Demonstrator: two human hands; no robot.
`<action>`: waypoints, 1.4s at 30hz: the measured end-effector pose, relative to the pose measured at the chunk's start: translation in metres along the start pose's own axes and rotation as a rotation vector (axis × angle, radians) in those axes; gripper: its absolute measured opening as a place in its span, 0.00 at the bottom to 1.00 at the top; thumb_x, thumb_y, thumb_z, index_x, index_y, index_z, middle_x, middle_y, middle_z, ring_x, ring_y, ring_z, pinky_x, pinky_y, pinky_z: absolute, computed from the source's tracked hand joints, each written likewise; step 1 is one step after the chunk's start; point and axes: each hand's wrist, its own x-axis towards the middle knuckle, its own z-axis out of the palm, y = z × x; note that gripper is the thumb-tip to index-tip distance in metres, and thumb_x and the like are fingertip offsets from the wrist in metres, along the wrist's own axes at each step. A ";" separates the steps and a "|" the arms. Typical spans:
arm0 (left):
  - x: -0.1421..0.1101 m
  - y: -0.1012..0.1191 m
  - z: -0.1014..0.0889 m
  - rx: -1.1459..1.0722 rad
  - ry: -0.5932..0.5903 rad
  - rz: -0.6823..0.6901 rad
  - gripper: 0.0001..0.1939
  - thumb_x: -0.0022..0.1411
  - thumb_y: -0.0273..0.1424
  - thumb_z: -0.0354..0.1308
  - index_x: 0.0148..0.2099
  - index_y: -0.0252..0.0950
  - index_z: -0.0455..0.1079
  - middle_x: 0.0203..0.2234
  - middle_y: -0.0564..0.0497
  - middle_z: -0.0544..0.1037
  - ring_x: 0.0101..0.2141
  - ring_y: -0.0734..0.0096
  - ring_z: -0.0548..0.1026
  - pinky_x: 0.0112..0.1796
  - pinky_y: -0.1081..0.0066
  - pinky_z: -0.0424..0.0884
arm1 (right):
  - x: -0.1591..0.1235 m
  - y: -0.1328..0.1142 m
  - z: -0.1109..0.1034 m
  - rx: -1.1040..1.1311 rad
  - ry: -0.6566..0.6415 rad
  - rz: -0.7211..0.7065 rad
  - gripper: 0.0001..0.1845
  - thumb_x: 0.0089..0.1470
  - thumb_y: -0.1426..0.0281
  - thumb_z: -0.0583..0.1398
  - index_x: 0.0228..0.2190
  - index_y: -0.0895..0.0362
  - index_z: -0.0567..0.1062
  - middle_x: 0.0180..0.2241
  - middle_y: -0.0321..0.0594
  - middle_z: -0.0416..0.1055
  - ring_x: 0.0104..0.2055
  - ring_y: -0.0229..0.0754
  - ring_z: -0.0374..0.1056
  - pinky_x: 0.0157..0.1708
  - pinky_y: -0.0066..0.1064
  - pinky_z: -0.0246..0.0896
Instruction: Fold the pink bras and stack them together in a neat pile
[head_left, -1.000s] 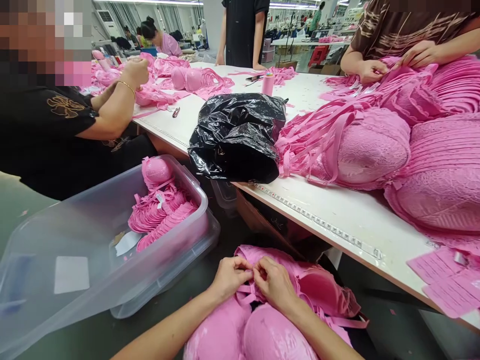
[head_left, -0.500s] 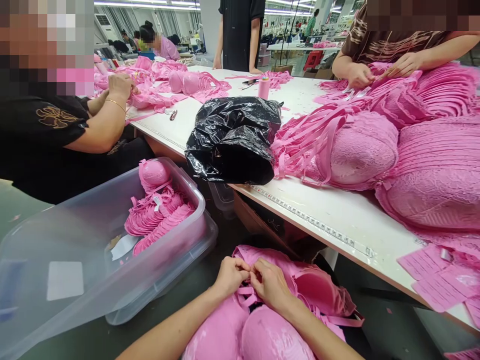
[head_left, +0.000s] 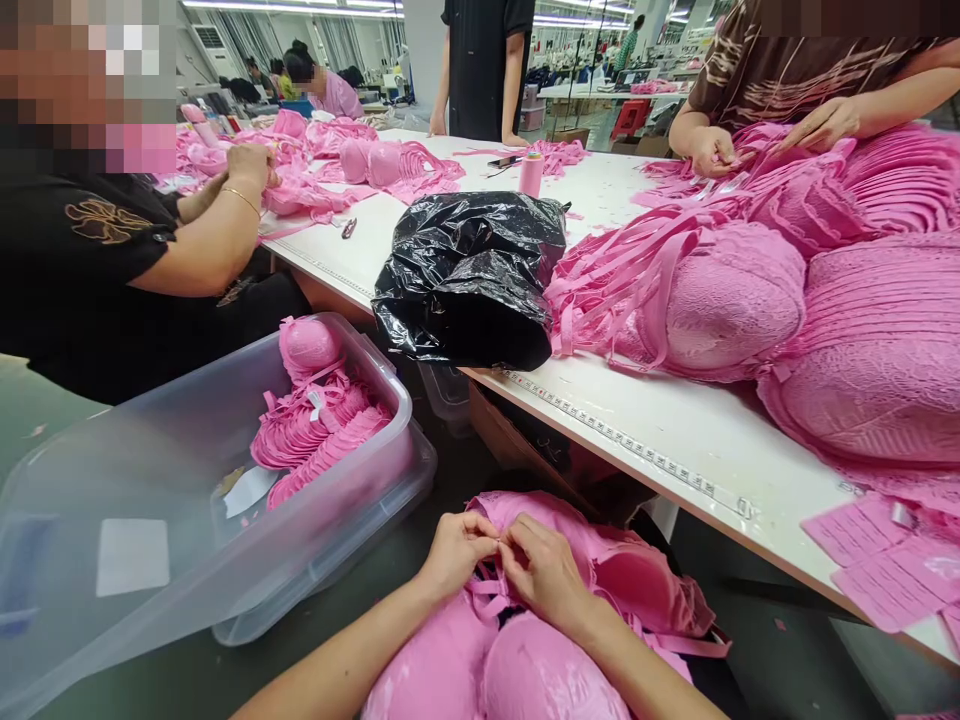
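My left hand [head_left: 459,552] and my right hand [head_left: 546,568] meet fingertip to fingertip over my lap, both closed in a pinch on part of a pink bra [head_left: 559,670]. The exact bit between the fingertips is too small to make out. Just below the fingers a pink strap [head_left: 491,600] hangs in loops. The bra's rounded, padded cups lie nearest me, between my forearms. Behind my right hand, more pink bra pieces [head_left: 637,580] are heaped, with a loose strap trailing to the right.
A clear plastic tub [head_left: 187,430] at left holds stacked pink bras [head_left: 319,425]. On the white table [head_left: 622,400] sit a black plastic bag [head_left: 472,270], a pink thread cone [head_left: 531,175] and large bra stacks [head_left: 877,340]. People work at left and far right; another person stands behind.
My hands stay pinched together in nearly the same place. The view has shifted slightly. At far right, the co-worker's hands have moved a little over the bras.
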 end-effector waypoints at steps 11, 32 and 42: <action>0.007 0.000 0.009 0.138 0.089 -0.014 0.01 0.41 0.24 0.60 0.22 0.31 0.73 0.13 0.55 0.72 0.15 0.77 0.69 0.20 0.77 0.67 | -0.002 0.007 -0.003 -0.038 -0.011 0.098 0.09 0.52 0.74 0.52 0.22 0.57 0.67 0.22 0.36 0.66 0.23 0.35 0.61 0.23 0.25 0.49; 0.005 0.001 0.012 -0.186 0.126 -0.179 0.12 0.34 0.29 0.68 0.24 0.29 0.71 0.17 0.50 0.75 0.18 0.76 0.71 0.25 0.73 0.69 | 0.004 -0.006 -0.006 -0.158 0.022 0.019 0.10 0.52 0.77 0.52 0.22 0.58 0.67 0.22 0.37 0.66 0.23 0.36 0.61 0.23 0.27 0.46; 0.005 0.006 0.013 -0.077 0.183 -0.214 0.08 0.34 0.24 0.67 0.21 0.28 0.72 0.11 0.52 0.72 0.13 0.80 0.65 0.16 0.79 0.57 | -0.033 -0.008 -0.021 -0.383 -0.112 0.082 0.07 0.46 0.69 0.62 0.31 0.56 0.71 0.27 0.39 0.71 0.26 0.42 0.67 0.23 0.29 0.42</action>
